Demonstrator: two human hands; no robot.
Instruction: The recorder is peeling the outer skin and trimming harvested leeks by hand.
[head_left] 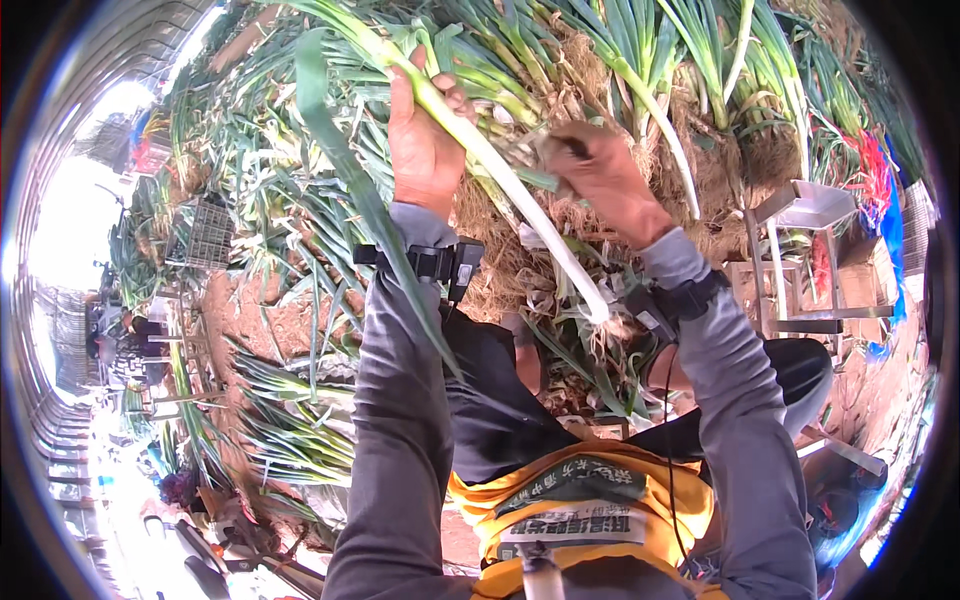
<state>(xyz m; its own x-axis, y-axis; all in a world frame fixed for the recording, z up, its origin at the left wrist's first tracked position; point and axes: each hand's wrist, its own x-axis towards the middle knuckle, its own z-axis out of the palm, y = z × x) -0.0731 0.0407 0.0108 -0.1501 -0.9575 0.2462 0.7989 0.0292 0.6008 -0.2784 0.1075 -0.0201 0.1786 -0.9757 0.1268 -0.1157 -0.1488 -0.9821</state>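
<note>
A long leek [520,195] slants across the front of me, its green top at the upper left and its white root end low, near my knees. My left hand [425,140] is closed around its pale green upper shaft. One broad loose leaf [345,150] hangs down over my left forearm. Just right of the shaft, my right hand [600,175] is closed, slightly blurred, with a strip of green leaf [538,178] running into its fingers. Roots hang from the leek's lower tip [605,325].
Bundles of leeks with matted roots [690,150] stand along the far side. More leeks [300,420] lie in a pile at my left. A metal stool-like frame [810,210] and blue and red plastic strands [880,190] are at the right. A crate [205,232] sits far left. Leaf scraps [590,370] lie between my feet.
</note>
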